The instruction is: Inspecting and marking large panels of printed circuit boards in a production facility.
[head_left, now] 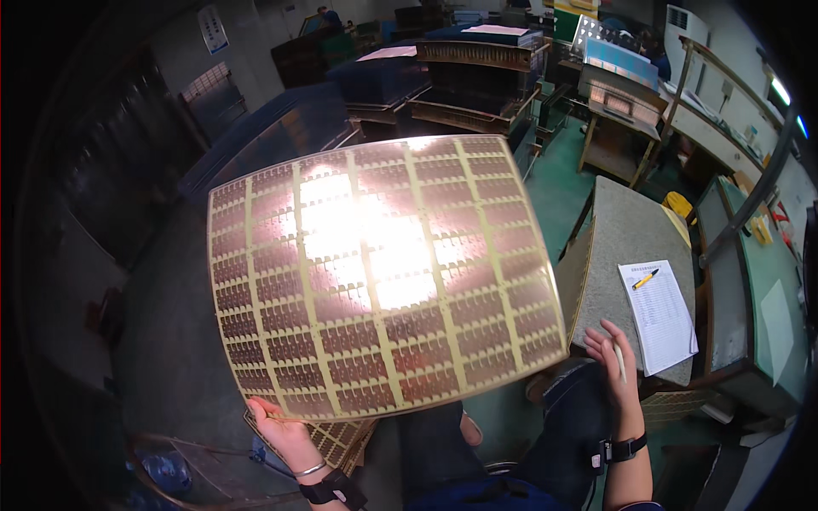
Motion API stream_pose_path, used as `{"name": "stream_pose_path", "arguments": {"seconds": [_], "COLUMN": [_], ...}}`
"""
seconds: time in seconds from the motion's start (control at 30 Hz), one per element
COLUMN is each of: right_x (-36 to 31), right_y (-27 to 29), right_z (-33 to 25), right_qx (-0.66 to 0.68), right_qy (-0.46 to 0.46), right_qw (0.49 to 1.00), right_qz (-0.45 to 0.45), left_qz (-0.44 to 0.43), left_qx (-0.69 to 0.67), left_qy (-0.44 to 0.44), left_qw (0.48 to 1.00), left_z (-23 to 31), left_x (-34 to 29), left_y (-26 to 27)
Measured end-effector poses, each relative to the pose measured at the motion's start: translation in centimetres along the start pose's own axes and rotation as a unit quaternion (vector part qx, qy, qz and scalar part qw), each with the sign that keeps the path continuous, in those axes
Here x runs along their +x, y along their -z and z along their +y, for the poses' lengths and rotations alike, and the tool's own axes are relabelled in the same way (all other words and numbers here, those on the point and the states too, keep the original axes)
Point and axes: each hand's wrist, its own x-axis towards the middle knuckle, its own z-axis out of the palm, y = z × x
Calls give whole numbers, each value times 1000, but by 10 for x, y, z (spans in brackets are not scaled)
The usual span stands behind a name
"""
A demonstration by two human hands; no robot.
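A large copper-coloured circuit board panel with pale yellow-green strips is held up, tilted, in front of me. Light glares off its middle. My left hand grips its lower left corner, thumb on the near face; the other fingers are mostly hidden. My right hand is just off the panel's lower right corner, apart from it, with fingers partly spread. A thin pale stick is tucked in that hand along the palm; its exact kind cannot be told. Beneath my left hand lie more panels, partly covered.
To the right stands a grey-topped table bearing a printed sheet and a yellow-black pen. Racks with dark stacks stand behind the panel. A green-topped bench is at far right. Metal tubing is low left.
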Motion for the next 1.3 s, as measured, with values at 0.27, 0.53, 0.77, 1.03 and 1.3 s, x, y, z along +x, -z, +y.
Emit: {"name": "stream_pose_path", "arguments": {"seconds": [0.27, 0.53, 0.77, 1.03, 1.3], "right_x": [1, -25, -26, -28, 7], "right_y": [21, 32, 53, 91, 90], "right_z": [-19, -46, -71, -83, -121], "right_qx": [313, 206, 177, 89, 485], "right_qy": [-134, -30, 36, 152, -208], "right_qw": [940, 968, 966, 976, 818], "right_qz": [-32, 138, 183, 132, -229], "left_qz": [-52, -226, -476, -520, -412], "left_qx": [133, 66, 261, 279, 217], "left_qy": [69, 267, 307, 97, 712], "left_qw": [987, 935, 782, 802, 525], "left_z": [-44, -46, 4, -22, -95], "left_x": [-17, 18, 61, -12, 79], "left_y": [13, 21, -60, -107, -136]}}
